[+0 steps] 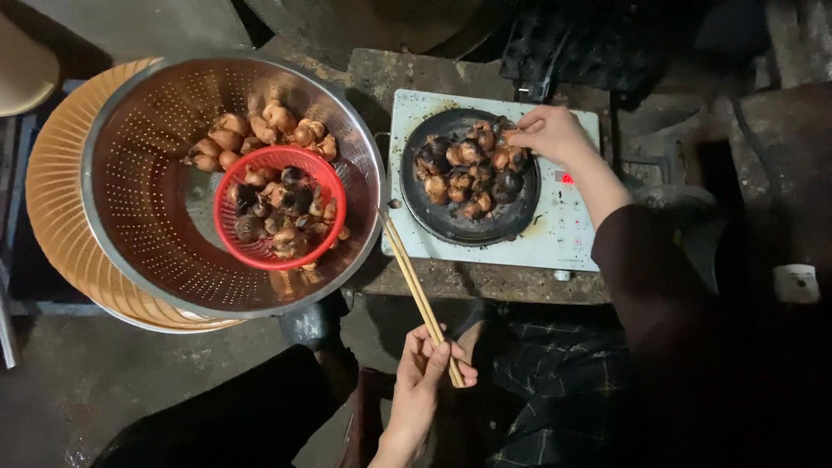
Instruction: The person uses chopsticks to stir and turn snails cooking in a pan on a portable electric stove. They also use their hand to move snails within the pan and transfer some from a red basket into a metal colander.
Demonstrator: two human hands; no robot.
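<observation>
My left hand (422, 381) is low in the middle and grips a pair of wooden chopsticks (416, 290), whose tips point up-left toward the cooker's near corner. My right hand (548, 134) reaches over the upper right rim of a dark round pan (451, 224). Its fingertips are pinched on one of the roasted brown and charred pieces (468, 169) heaped in the pan. The pan sits on a white flat electric cooker (568, 230).
At left a large metal colander (147, 217) rests in an orange plastic basket (52, 199). It holds light brown pieces (260, 130) and a small red basket (232, 234) of darker pieces. The cooker stands on a worn slab (485, 282). Dark clutter lies behind and to the right.
</observation>
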